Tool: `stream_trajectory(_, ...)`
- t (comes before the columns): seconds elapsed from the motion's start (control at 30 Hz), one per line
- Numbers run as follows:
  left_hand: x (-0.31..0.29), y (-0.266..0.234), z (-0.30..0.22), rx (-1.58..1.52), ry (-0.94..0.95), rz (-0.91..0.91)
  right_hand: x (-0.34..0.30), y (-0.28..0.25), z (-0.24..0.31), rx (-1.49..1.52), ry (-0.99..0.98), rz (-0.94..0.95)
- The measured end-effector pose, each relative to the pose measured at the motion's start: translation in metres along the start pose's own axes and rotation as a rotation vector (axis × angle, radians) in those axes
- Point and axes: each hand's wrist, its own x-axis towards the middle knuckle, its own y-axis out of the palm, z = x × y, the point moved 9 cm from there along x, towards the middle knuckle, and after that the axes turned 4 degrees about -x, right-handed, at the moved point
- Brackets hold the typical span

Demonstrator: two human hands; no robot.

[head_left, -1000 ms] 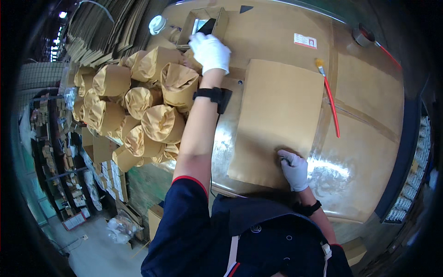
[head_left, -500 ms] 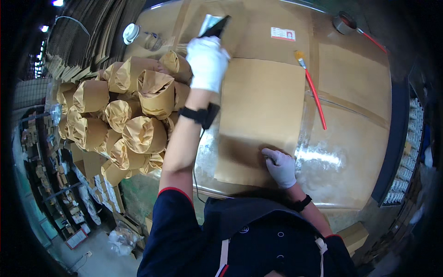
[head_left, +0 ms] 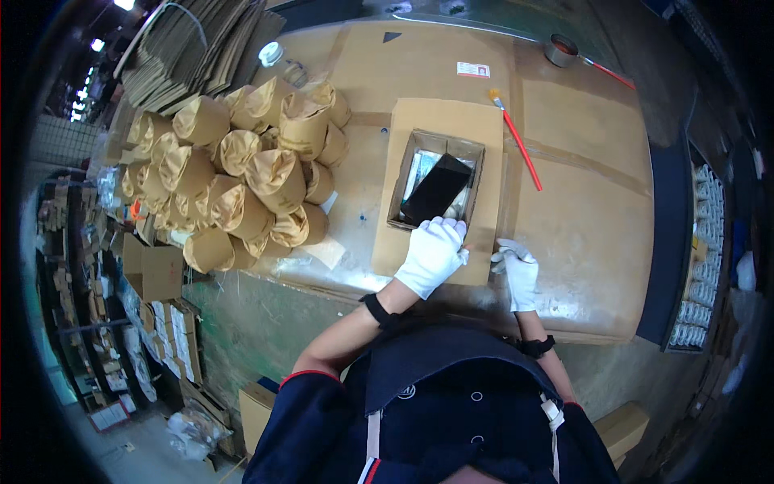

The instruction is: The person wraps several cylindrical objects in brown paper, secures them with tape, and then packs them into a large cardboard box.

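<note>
A small open cardboard box [head_left: 477, 184] stands on a flat cardboard sheet [head_left: 419, 114] in the middle of the table. In it a flat black rectangular piece [head_left: 439, 189] lies slantwise over some pale, shiny contents that I cannot make out. My left hand [head_left: 435, 256], in a white glove, grips the box's near wall, fingers bent over the rim. Also gloved in white, my right hand [head_left: 518, 273] is beside the sheet's right edge, fingers apart and loosely bent, holding nothing visible. A red-handled brush [head_left: 522, 149] lies to the right of the box.
Many paper-wrapped bundles [head_left: 274, 179] are heaped on the table's left. Behind them are stacked cardboard sheets [head_left: 189, 60] and a clear jar with a white lid [head_left: 272, 54]. A round tin [head_left: 561, 50] with another red-handled brush stands at the far right.
My left hand has come back from the far side with the box, which now stands on the cardboard sheet. My right hand has shifted right. The head view has moved too.
</note>
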Motion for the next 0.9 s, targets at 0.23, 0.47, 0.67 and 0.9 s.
stream_trajectory(0.23,-0.108,-0.041,-0.002,-0.073,-0.112,-0.029,-0.03,0.016,-0.013,0.056,0.122,0.135)
stream_trajectory(0.47,-0.292,0.064,0.04,-0.084,-0.516,0.901,-0.074,0.1,-0.029,-0.148,0.223,0.446)
stream_trajectory(0.67,-0.321,0.002,0.065,-0.127,-0.5,0.344,-0.132,0.171,-0.032,-0.278,0.268,0.704)
stream_trajectory(0.9,-0.49,-0.056,0.139,-0.119,-0.733,0.3,-0.249,0.327,-0.064,-0.441,0.126,0.995)
